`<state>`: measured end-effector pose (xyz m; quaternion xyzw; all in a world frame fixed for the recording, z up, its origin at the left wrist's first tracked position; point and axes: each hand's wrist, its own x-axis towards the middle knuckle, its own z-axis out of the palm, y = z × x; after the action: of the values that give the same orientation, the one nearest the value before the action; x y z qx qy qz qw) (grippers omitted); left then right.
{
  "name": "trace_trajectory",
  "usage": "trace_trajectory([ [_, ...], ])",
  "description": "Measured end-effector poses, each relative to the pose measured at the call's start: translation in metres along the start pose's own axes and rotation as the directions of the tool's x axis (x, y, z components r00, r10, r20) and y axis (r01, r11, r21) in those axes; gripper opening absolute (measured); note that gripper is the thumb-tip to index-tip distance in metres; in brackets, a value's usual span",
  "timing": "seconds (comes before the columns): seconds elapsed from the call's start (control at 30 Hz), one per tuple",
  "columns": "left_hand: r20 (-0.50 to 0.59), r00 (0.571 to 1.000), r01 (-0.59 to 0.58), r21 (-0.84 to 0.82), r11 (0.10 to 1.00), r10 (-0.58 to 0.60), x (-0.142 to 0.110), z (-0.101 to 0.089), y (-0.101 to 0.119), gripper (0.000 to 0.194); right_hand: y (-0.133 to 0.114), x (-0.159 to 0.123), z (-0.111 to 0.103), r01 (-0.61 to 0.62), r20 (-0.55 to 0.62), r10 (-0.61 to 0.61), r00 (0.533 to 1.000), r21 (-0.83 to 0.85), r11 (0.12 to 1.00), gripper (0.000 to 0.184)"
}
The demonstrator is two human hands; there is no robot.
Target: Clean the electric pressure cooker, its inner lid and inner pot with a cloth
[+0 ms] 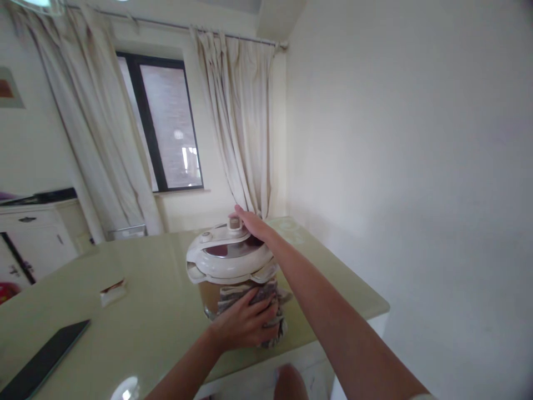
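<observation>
An electric pressure cooker [231,266] with a white lid and a shiny metal-looking body stands near the table's front edge. My left hand [247,322] presses a folded, patterned grey-and-white cloth [270,316] against the cooker's front side, its fingers bent over the fabric. Up on top, my right hand [252,222] grips the lid's knob [234,223] from behind and the right; part of its fingers is hidden by the knob. The lid sits on the cooker.
The pale green table [154,289] meets a white wall at the right. To the left lie a dark tablet-like slab [45,358] and a small white packet [112,292]. A white cabinet [39,233], curtains [239,111] and a window [169,122] are behind.
</observation>
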<state>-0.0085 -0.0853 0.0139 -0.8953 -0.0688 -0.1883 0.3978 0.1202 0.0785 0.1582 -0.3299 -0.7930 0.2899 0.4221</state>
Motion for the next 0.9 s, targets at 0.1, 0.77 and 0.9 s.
trace_trajectory([
  [0.1,-0.116,0.992,0.055,-0.009,0.998,-0.056,0.013,-0.003,-0.010,0.023,0.005,0.001,-0.001,-0.026,-0.009,0.027,1.000,0.059,0.998,0.093],
  [0.77,0.381,0.763,0.596,-0.106,0.796,-0.521,0.103,-0.081,-0.078,0.044,0.005,0.005,-0.003,-0.172,0.046,0.166,0.985,0.356,0.919,0.095],
  [0.9,0.408,0.804,0.530,-0.164,0.832,-0.432,0.094,-0.084,-0.063,0.040,0.007,0.009,-0.002,-0.183,0.020,0.187,0.982,0.331,0.926,0.094],
])
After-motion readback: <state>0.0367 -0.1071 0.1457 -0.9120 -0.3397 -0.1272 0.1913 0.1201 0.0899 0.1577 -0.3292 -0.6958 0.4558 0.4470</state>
